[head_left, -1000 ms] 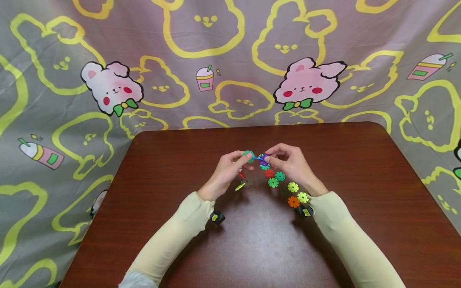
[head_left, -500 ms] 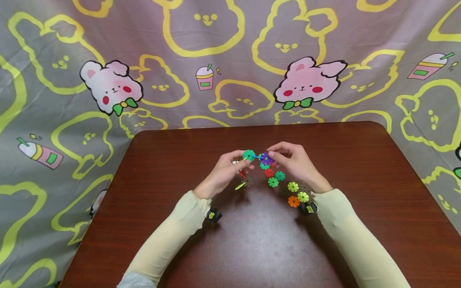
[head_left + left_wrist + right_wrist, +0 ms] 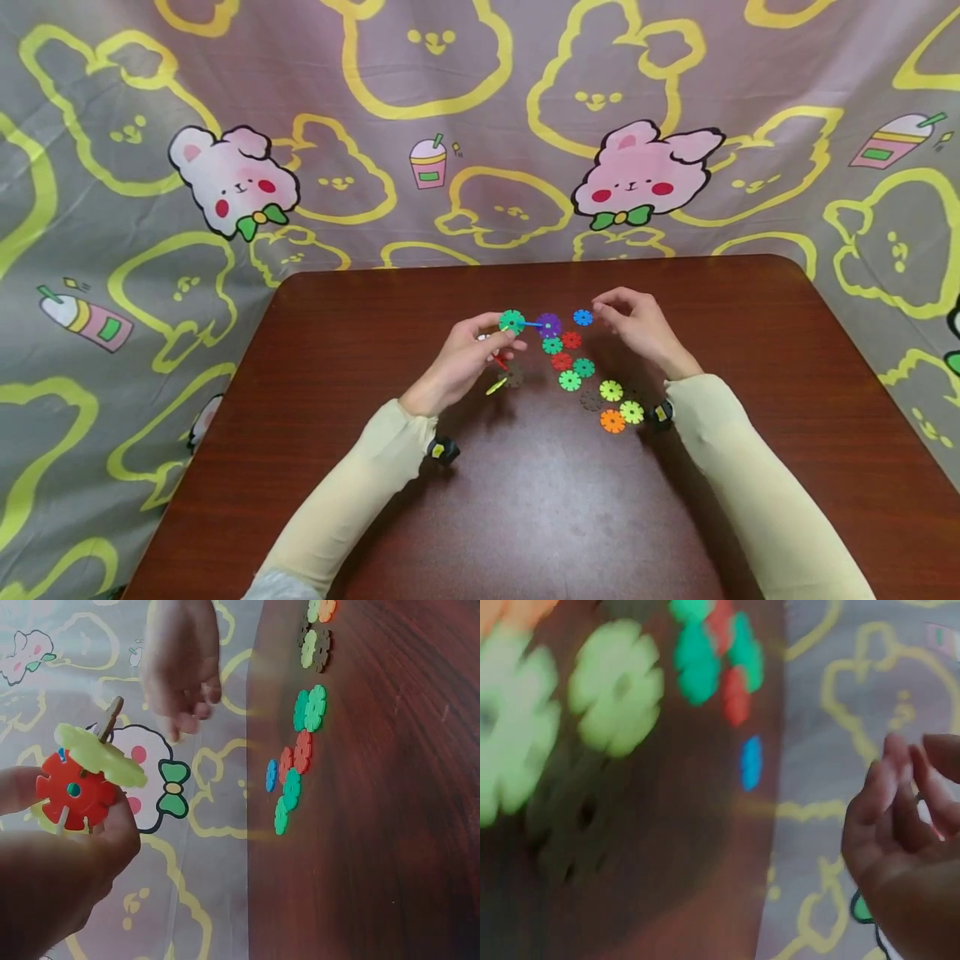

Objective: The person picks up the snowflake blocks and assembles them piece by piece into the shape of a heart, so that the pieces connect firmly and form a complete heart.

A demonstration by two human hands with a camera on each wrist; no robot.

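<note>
My left hand (image 3: 463,360) grips a joined cluster of notched plastic snowflake discs above the table. A green disc (image 3: 512,322) and a purple disc (image 3: 548,318), with a blue one edge-on between them, form its right side. Seen from the left wrist, the cluster also has a red disc (image 3: 94,796), a pale yellow disc (image 3: 97,756) and a brown disc (image 3: 114,712). My right hand (image 3: 639,327) is raised with loosely bent fingers and nothing visible in them, close to a loose blue disc (image 3: 582,317) on the table.
Loose discs lie on the brown table (image 3: 495,517): red (image 3: 572,340), green (image 3: 570,381), yellow (image 3: 611,390), orange (image 3: 612,421) and dark brown (image 3: 591,400) among them. A patterned curtain (image 3: 510,100) hangs behind the table and along its sides.
My right hand has let go of the purple disc and moved right, uncovering the loose blue disc. The cluster stays in my left hand, shifted slightly left.
</note>
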